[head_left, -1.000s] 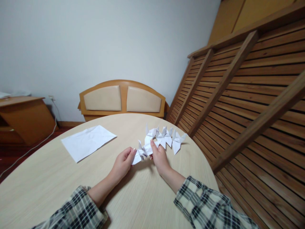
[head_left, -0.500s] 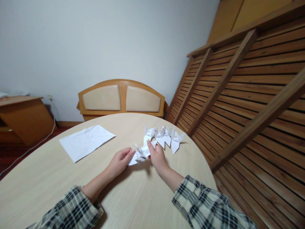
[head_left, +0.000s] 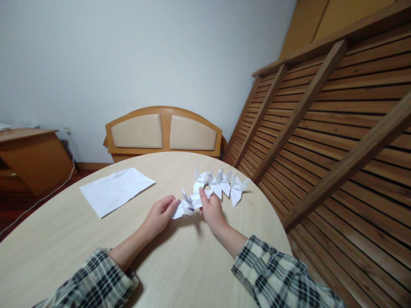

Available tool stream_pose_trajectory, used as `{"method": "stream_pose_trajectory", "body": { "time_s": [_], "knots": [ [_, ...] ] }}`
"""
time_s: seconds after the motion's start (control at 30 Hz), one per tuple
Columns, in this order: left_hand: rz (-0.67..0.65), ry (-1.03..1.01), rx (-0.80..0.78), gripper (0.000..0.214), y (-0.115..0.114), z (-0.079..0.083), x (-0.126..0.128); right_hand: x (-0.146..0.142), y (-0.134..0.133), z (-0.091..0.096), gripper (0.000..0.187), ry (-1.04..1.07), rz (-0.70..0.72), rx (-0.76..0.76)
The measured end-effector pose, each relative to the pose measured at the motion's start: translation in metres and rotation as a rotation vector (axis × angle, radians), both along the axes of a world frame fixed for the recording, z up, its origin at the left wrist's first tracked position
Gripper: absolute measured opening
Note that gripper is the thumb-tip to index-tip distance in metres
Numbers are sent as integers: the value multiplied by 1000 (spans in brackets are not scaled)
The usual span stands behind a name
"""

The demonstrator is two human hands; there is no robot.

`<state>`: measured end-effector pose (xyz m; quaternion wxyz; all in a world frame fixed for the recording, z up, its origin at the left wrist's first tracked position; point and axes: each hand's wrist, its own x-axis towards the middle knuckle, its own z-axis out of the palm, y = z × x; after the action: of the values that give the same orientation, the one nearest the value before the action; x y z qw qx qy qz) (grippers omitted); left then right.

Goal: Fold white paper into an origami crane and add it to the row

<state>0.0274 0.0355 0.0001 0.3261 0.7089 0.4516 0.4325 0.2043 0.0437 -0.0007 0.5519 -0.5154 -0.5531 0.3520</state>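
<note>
Between my two hands, a white paper crane (head_left: 187, 204) is stretched out just above the table. My left hand (head_left: 163, 213) pinches one wing between thumb and bent fingers. The opposite wing is gripped by my right hand (head_left: 212, 210), its thumb lying on top. Several finished paper cranes (head_left: 236, 190) stand grouped right behind my right hand, their wings and points overlapping. Over to the left lies a flat sheet of white paper (head_left: 117, 191), lightly creased.
All the paper rests on a round pale wood table (head_left: 180, 273). Beyond its far edge stands a wooden headboard (head_left: 165, 128) with two cream panels. A slatted wooden frame (head_left: 321, 141) leans along the right side. A brown desk (head_left: 32, 158) is at far left.
My left hand has moved slightly left and up, and the crane between my hands looks a little more spread. The other cranes and the sheet have stayed where they were.
</note>
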Motion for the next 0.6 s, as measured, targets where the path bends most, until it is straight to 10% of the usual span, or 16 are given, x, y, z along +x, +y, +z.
{"method": "stream_pose_trajectory", "body": {
  "time_s": [0.6],
  "knots": [
    [63, -137, -97, 37, -5, 3, 8, -6, -5, 9, 55, 199, 18, -63]
  ]
}}
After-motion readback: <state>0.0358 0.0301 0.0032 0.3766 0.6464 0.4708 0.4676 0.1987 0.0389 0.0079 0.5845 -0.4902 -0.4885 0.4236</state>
